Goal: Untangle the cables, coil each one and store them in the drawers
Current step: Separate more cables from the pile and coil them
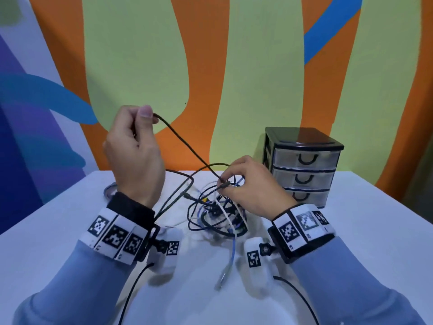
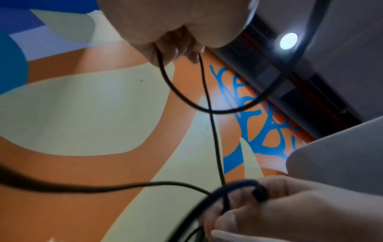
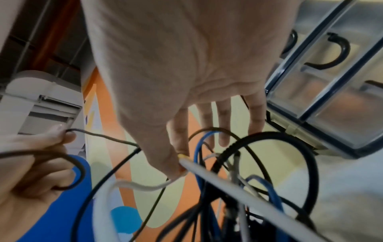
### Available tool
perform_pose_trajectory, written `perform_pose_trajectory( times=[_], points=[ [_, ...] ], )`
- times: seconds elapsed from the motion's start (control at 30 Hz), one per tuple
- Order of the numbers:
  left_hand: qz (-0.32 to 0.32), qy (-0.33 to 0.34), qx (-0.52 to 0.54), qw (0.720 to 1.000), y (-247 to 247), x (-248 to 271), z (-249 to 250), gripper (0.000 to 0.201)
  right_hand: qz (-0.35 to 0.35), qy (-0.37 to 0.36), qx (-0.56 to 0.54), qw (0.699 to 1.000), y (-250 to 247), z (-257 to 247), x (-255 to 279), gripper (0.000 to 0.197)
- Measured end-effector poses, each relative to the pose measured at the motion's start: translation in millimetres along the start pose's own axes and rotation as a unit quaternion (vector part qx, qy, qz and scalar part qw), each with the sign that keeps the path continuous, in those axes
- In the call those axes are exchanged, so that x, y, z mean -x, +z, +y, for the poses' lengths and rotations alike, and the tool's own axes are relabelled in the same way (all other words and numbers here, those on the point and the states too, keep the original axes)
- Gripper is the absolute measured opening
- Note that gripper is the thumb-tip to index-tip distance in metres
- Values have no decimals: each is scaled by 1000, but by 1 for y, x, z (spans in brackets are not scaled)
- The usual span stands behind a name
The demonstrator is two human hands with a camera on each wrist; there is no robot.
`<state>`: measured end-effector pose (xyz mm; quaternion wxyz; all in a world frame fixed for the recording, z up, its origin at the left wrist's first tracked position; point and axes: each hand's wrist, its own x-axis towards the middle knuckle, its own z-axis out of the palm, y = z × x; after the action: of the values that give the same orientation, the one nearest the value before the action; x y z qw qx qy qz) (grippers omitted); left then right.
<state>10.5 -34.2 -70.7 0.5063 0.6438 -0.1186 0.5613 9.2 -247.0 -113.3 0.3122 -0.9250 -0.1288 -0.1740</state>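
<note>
My left hand [image 1: 133, 151] is raised above the counter [image 1: 351, 242], its grip pinched on a dark braided cable [image 1: 187, 148] between thumb and fingers. That cable runs taut down to my right hand [image 1: 253, 186], whose fingertips pinch it just over the tangle of cables [image 1: 218, 214]: black, white and blue loops heaped mid-counter. A blue cable [image 1: 230, 254] trails toward me. The three-drawer unit [image 1: 302, 170] stands right of the tangle, drawers closed.

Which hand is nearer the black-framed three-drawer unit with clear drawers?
Right. The right hand works at the cable tangle just beside the drawer unit; the left hand is raised farther away.
</note>
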Motion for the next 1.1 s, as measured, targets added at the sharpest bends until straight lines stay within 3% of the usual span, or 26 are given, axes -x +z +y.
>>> perform_pose_trajectory(
  times=[0.1, 0.17, 0.23, 0.27, 0.33, 0.4, 0.5, 0.6, 0.63, 0.7, 0.77, 0.87, 0.93, 1.0, 1.1],
  points=[
    [28, -33, 79, 996, -6, -16, -1, 28, -3, 18, 44, 999, 2, 8, 0, 11],
    [-23, -107, 84, 990, -14, -28, -5, 32, 10, 28, 13, 999, 0, 17, 0, 17],
    [-123, -136, -21, 983, -19, -31, -11, 33, 43, 34, -13, 998, -2, 19, -1, 16],
    [-189, -140, -100, 967, -21, -30, -13, 34, 64, 34, -26, 997, -3, 18, 0, 12],
    [-327, -129, -242, 904, -20, -27, -14, 33, 99, 19, -39, 994, -5, 14, 0, 17],
    [-399, -92, -315, 856, -13, -20, -13, 14, 115, -21, -44, 992, -8, 11, 1, 32],
    [-463, -20, -239, 853, 10, -9, -7, 45, 107, -97, -73, 987, -12, 4, 2, 57],
    [-501, -22, -105, 859, 31, -4, -4, 29, 66, -137, -138, 979, -12, 0, 4, 70],
    [-498, -17, -83, 863, 34, -2, -7, 21, 54, -140, -172, 974, -12, -1, 4, 71],
    [-467, -15, -48, 883, 34, -2, -12, 23, 40, -126, -234, 963, -12, -2, 5, 70],
    [-380, 1, -17, 925, 31, -5, -14, 28, 15, -99, -242, 965, -8, 1, 3, 68],
    [-199, -4, 90, 976, 20, -20, -2, 25, -53, -58, -134, 988, -2, 11, 1, 57],
    [-103, -11, 168, 980, 11, -32, 7, 24, -89, -34, -39, 995, -2, 22, 2, 59],
    [-86, -7, 182, 980, 1, -38, 10, 24, -86, 5, -6, 996, -4, 29, 2, 64],
    [-143, -2, 155, 978, -8, -37, 1, 28, -10, 46, -26, 999, -6, 31, -2, 63]
  ],
)
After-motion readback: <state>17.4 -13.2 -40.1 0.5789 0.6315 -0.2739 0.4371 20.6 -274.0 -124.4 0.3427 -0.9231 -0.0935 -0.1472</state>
